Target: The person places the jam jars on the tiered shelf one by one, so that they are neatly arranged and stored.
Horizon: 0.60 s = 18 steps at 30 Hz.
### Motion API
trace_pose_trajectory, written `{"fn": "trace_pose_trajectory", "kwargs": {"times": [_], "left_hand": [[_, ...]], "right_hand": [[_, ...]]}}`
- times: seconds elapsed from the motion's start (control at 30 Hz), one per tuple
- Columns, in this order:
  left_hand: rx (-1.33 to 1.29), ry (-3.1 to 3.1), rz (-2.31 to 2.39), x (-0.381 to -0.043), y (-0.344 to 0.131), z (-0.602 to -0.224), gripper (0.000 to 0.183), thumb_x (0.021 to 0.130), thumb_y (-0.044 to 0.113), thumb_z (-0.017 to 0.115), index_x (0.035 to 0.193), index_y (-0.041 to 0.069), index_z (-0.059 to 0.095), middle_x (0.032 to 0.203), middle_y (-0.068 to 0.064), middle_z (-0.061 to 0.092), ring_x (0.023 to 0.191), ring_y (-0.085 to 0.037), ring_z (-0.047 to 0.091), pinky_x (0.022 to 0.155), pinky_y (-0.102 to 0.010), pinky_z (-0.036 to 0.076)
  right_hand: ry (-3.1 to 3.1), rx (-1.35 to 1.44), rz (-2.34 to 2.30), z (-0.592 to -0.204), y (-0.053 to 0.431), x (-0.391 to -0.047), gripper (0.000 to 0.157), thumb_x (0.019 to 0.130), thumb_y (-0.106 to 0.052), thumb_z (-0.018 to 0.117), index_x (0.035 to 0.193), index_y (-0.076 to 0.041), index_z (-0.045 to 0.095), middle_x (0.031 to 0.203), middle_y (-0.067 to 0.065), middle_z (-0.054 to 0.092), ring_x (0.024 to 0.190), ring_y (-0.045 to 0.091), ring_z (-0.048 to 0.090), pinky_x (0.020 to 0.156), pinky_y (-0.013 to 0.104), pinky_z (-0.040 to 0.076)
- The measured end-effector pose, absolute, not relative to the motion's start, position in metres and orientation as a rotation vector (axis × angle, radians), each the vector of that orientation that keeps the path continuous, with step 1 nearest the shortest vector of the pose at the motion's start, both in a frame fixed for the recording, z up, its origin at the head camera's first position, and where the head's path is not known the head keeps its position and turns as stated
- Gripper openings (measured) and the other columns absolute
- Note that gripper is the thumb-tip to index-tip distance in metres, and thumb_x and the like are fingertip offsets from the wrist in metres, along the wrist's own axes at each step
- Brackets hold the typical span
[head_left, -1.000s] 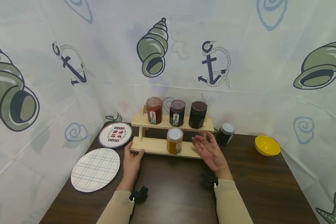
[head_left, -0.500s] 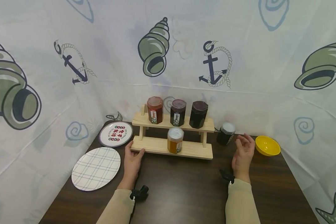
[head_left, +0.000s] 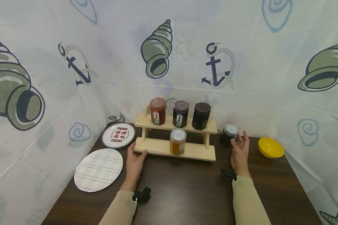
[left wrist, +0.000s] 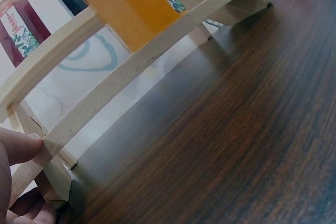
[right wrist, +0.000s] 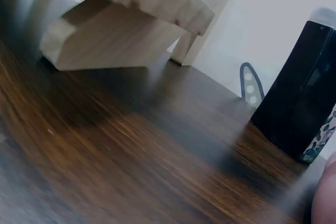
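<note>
My left hand [head_left: 135, 164] grips the left end of the two-tier wooden rack's lower board [head_left: 155, 146], its thumb at the front edge in the left wrist view. Beside a dark jar with a pale lid [head_left: 228, 135], on the table right of the rack, is my right hand [head_left: 240, 156], fingers spread and nothing in its grasp. In the right wrist view that dark jar [right wrist: 296, 93] stands apart from the bit of finger [right wrist: 325, 195] showing. An amber jar [head_left: 177, 142] sits on the lower board. The upper board holds a red jar [head_left: 158, 112] and two dark jars [head_left: 181, 114] [head_left: 201, 116].
Left of the rack lie a plate with red lettering [head_left: 118, 135] and a white plate with a blue grid [head_left: 98, 170]. A yellow bowl [head_left: 271, 147] stands near the table's right edge. Printed cloth [head_left: 186, 72] hangs behind the dark brown table [head_left: 183, 190].
My right hand has moved right, from the rack's right end past the dark jar, then slightly back left to the jar's side. The left hand has kept its hold on the rack.
</note>
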State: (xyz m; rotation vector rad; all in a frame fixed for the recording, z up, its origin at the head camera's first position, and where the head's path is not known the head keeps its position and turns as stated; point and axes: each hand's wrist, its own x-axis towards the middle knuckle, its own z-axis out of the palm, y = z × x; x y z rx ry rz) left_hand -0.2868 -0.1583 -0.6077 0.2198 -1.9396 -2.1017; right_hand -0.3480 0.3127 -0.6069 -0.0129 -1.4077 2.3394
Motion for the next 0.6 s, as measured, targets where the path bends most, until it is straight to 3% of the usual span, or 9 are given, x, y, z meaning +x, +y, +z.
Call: {"fn": "trace_pose_trajectory", "kwargs": {"times": [0.07, 0.13, 0.23, 0.43, 0.6], "left_hand": [[0.224, -1.941, -2.103, -0.286, -0.157, -0.608, 0.084, 0.104, 0.007, 0.074, 0.171, 0.01, 0.024, 0.178, -0.022, 0.027, 0.159, -0.035, 0.041, 0.124, -0.033, 0.045], [0.227, -1.947, -2.103, -0.286, -0.157, -0.607, 0.084, 0.104, 0.007, 0.074, 0.171, 0.01, 0.024, 0.178, -0.022, 0.027, 0.16, -0.035, 0.04, 0.128, -0.046, 0.04], [0.228, -1.948, -2.104, -0.287, -0.157, -0.607, 0.085, 0.104, 0.006, 0.073, 0.172, 0.01, 0.022, 0.178, -0.022, 0.026, 0.161, -0.037, 0.038, 0.129, -0.053, 0.037], [0.237, -1.964, -2.084, -0.289, -0.158, -0.608, 0.085, 0.104, 0.005, 0.073, 0.172, 0.01, 0.022, 0.179, -0.023, 0.024, 0.161, -0.037, 0.038, 0.129, -0.054, 0.037], [0.244, -1.963, -2.081, -0.287, -0.158, -0.608, 0.084, 0.104, 0.005, 0.074, 0.171, 0.01, 0.024, 0.178, -0.022, 0.026, 0.16, -0.036, 0.04, 0.128, -0.053, 0.038]], "right_hand": [[-1.405, -0.033, 2.353, -0.607, 0.316, -0.35, 0.085, 0.107, -0.002, 0.066, 0.173, -0.031, 0.022, 0.175, 0.005, 0.029, 0.162, 0.023, 0.025, 0.138, 0.033, 0.02], [-1.421, -0.056, 2.358, -0.607, 0.317, -0.352, 0.086, 0.107, -0.003, 0.068, 0.174, -0.032, 0.021, 0.176, 0.004, 0.028, 0.164, 0.022, 0.022, 0.14, 0.035, 0.015], [-1.471, -0.07, 2.346, -0.607, 0.317, -0.357, 0.089, 0.105, -0.004, 0.071, 0.174, -0.03, 0.022, 0.177, 0.006, 0.028, 0.166, 0.021, 0.021, 0.14, 0.036, 0.015], [-1.593, -0.118, 2.314, -0.607, 0.315, -0.363, 0.091, 0.105, -0.006, 0.072, 0.175, -0.029, 0.019, 0.169, 0.005, 0.037, 0.163, 0.02, 0.028, 0.136, 0.031, 0.026], [-1.711, -0.17, 2.271, -0.603, 0.314, -0.366, 0.091, 0.103, -0.006, 0.075, 0.174, -0.031, 0.024, 0.169, 0.007, 0.04, 0.165, 0.021, 0.029, 0.138, 0.036, 0.024]]}}
